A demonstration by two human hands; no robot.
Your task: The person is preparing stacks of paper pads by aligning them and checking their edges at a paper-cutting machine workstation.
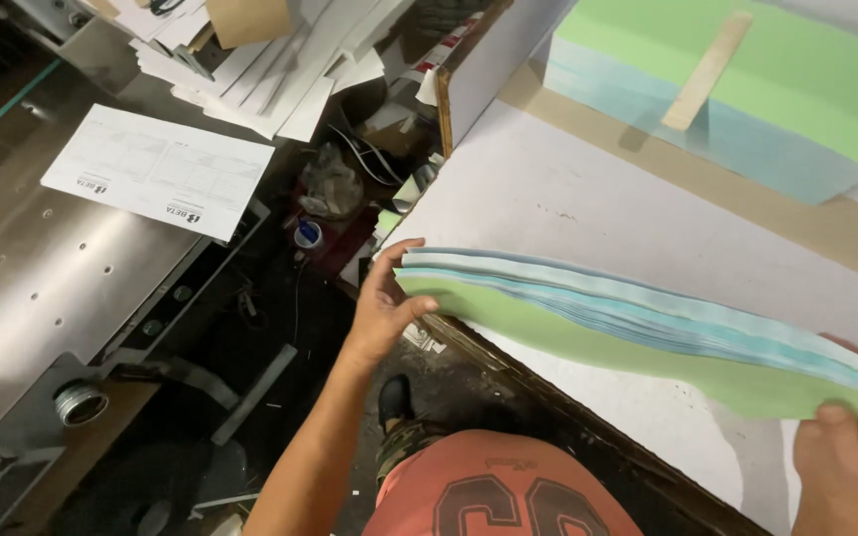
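Left hand [381,310] has its fingers curled round the near-left end of a thick bowed sheaf of green and pale-blue paper sheets [638,328], thumb pinching from below; right hand [846,447] clamps the far end, fingers over the top. Looks to me like mid-lift off the white work table [548,199]. Its long axis runs left to right, sagging rightward. Next I'd keep both grips level. Another green-topped stack [747,89] sits beyond my fingertips.
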